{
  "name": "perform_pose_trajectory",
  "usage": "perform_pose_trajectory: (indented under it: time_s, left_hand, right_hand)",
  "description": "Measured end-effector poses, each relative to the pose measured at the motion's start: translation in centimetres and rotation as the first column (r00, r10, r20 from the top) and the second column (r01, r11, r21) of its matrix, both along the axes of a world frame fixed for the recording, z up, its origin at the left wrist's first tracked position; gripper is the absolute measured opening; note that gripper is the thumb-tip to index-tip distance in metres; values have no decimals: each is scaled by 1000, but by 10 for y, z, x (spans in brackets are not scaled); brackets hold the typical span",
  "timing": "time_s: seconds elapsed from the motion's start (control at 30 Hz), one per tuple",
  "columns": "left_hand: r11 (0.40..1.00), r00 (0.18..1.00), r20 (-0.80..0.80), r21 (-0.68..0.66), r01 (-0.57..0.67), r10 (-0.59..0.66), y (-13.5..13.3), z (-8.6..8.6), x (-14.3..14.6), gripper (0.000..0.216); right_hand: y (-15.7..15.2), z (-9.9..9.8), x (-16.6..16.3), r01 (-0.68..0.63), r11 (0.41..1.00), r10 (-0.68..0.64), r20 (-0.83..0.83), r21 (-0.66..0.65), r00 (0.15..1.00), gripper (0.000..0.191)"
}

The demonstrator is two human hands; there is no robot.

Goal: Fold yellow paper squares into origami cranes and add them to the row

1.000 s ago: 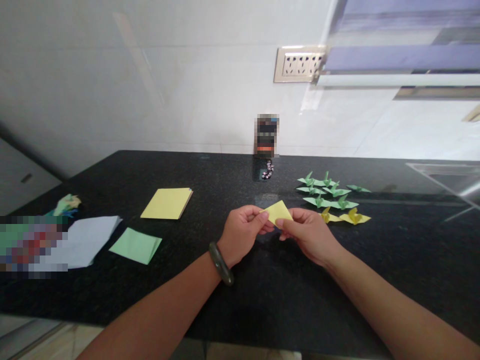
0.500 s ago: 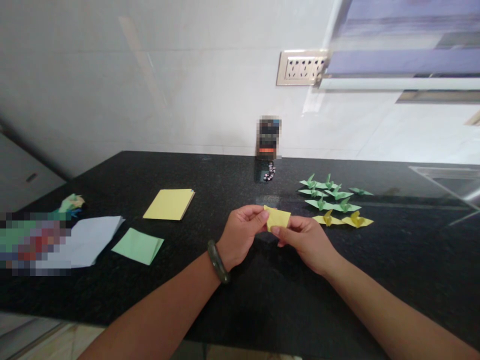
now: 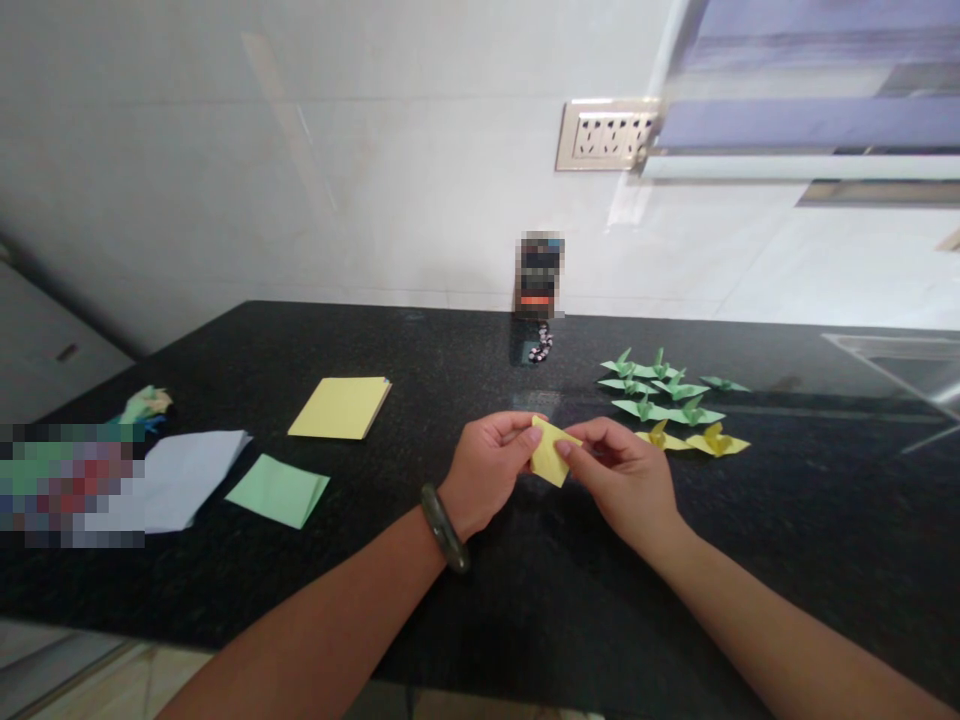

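Observation:
A small folded piece of yellow origami paper [image 3: 550,456] is held above the dark counter between both hands. My left hand [image 3: 491,465], with a dark bangle on its wrist, pinches the paper's left side between thumb and fingers. My right hand [image 3: 622,475] grips its right edge, thumb on the near face. Beyond my right hand lie yellow paper cranes [image 3: 716,441], one partly hidden behind the fingers. Several green paper cranes [image 3: 643,408] sit in rows behind them.
On the left are a stack of yellow paper [image 3: 339,408], green paper [image 3: 279,490], white sheets [image 3: 191,480] and a crumpled bundle [image 3: 146,405]. A blurred-out upright object [image 3: 538,275] leans on the wall, a beaded strap [image 3: 541,345] before it. A socket panel [image 3: 607,136] is above.
The yellow paper has turned in my hands, so one corner points down toward me. My right hand has shifted its hold to the paper's right edge, its fingers slightly higher.

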State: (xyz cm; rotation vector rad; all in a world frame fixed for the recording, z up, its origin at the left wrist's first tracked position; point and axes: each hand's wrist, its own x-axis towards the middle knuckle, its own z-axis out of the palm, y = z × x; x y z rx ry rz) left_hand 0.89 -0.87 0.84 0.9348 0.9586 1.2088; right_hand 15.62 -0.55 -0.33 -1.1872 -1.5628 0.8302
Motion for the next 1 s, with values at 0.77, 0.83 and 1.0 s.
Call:
perform_pose_trajectory:
  time_s: [0.77, 0.83, 1.0]
  left_hand:
    - [999, 1000, 1, -35, 14, -14, 0, 5, -1, 19]
    - [999, 1000, 19, -44, 22, -22, 0, 5, -2, 19]
    - [997, 998, 49, -53, 50, -47, 1, 4, -3, 20]
  right_hand:
    - [4, 13, 12, -347, 679, -67, 525, 647, 848, 19]
    - [6, 13, 14, -390, 682, -49, 570, 619, 820, 19]
    - [9, 11, 17, -448, 718, 0, 643, 533, 765, 19]
